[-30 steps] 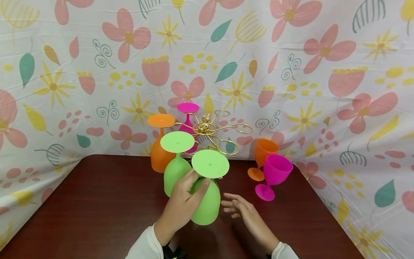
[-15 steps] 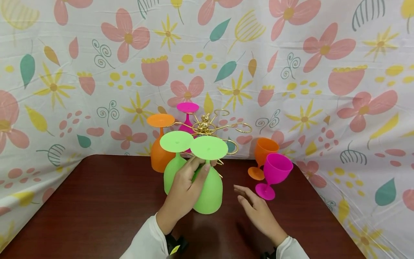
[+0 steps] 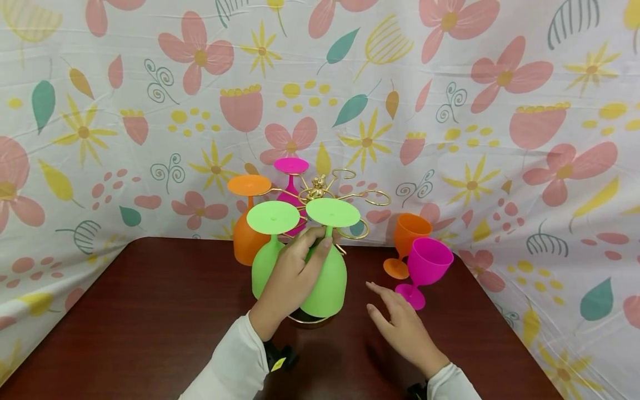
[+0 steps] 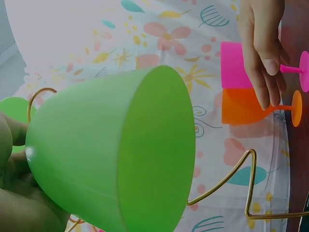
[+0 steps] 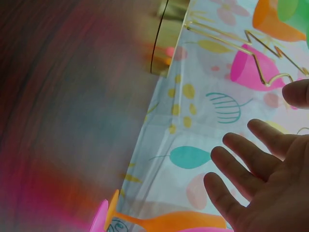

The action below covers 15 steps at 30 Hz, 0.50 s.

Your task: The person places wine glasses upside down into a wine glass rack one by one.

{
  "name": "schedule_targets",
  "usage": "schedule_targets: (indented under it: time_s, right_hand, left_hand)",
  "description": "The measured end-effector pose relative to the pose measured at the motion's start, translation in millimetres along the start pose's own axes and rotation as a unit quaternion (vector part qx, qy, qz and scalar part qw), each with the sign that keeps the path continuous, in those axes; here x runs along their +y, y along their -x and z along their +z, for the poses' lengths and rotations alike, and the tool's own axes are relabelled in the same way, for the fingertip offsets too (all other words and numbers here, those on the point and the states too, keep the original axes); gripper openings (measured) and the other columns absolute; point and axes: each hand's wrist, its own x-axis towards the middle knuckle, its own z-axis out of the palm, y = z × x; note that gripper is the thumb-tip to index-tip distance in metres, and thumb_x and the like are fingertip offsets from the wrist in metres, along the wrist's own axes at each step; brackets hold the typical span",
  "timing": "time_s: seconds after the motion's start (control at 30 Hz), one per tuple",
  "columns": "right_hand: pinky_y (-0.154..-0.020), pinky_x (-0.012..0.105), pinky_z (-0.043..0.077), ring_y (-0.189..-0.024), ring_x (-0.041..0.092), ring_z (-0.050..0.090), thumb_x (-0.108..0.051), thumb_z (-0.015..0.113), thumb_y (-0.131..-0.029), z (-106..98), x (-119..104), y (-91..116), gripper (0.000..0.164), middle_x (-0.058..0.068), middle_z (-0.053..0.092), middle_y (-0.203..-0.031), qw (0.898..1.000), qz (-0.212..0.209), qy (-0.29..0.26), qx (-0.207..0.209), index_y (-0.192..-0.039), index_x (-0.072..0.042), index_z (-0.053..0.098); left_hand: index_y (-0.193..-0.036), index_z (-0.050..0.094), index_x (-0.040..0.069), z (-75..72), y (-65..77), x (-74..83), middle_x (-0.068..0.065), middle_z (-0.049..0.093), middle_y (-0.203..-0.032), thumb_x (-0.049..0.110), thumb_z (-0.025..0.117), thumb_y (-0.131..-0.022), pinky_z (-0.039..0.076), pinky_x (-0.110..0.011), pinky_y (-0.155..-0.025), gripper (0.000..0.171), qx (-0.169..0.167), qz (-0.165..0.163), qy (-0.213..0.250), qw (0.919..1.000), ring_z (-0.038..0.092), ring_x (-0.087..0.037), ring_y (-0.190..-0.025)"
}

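Note:
My left hand (image 3: 291, 276) pinches a light green plastic goblet (image 3: 327, 283) by its stem, upside down, with its bowl hanging mouth-down. The goblet's round foot is level with the loops of a gold wire rack (image 3: 316, 194); whether the stem sits in a loop is hidden. A second green goblet (image 3: 265, 261) hangs inverted just left, partly behind that hand. Its bowl mouth shows in the left wrist view, where the held goblet (image 4: 91, 150) fills the middle. My right hand (image 3: 404, 330) hovers over the table with fingers extended, holding nothing.
An orange goblet (image 3: 245, 239) and a magenta goblet (image 3: 291, 165) hang inverted at the rack's left and back. Upright at the right stand another orange goblet (image 3: 412, 228) and magenta goblet (image 3: 429, 261). Behind the dark wooden table (image 3: 150, 311) hangs a flowered cloth (image 3: 320, 83).
My left hand has raised the green goblet and carried it toward the rack, and lately slightly right. My right hand has drawn away to the right.

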Motion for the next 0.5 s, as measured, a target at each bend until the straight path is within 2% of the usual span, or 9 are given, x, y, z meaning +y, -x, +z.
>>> schedule_targets:
  time_s: [0.23,0.4,0.5]
  right_hand:
    - [-0.1,0.049,0.039,-0.123,0.017,0.046,-0.051,0.048,-0.092,1.1,2.2,0.1,0.047,-0.01,0.049,-0.136,1.0,-0.008,-0.003,0.001,-0.136,-0.036,0.044]
    - [-0.1,0.05,0.04,-0.123,0.017,0.047,-0.051,0.049,-0.092,1.0,2.3,1.0,0.047,-0.01,0.049,-0.135,1.0,-0.005,-0.006,-0.004,-0.136,-0.035,0.045]
    - [-0.1,0.049,0.04,-0.123,0.017,0.046,-0.052,0.048,-0.092,1.5,2.0,1.7,0.047,-0.011,0.049,-0.135,1.0,-0.002,-0.008,-0.009,-0.135,-0.035,0.045]
  left_hand:
    - [-0.114,0.055,0.023,3.3,-8.7,-5.2,0.01,0.055,-0.108,0.042,0.038,-0.099,0.045,-0.034,-0.094,0.03,-0.016,-0.02,-0.009,0.9996,0.051,-0.005,-0.106]
    - [-0.12,0.057,0.021,4.3,-9.2,-8.6,0.01,0.056,-0.122,0.044,0.039,-0.098,0.041,-0.037,-0.102,0.037,-0.025,-0.03,-0.026,0.9989,0.046,-0.005,-0.122]
    - [-0.12,0.058,0.022,5.2,-9.7,-9.7,0.011,0.058,-0.117,0.044,0.039,-0.098,0.042,-0.036,-0.101,0.037,-0.028,-0.019,-0.036,0.9988,0.048,-0.005,-0.12]
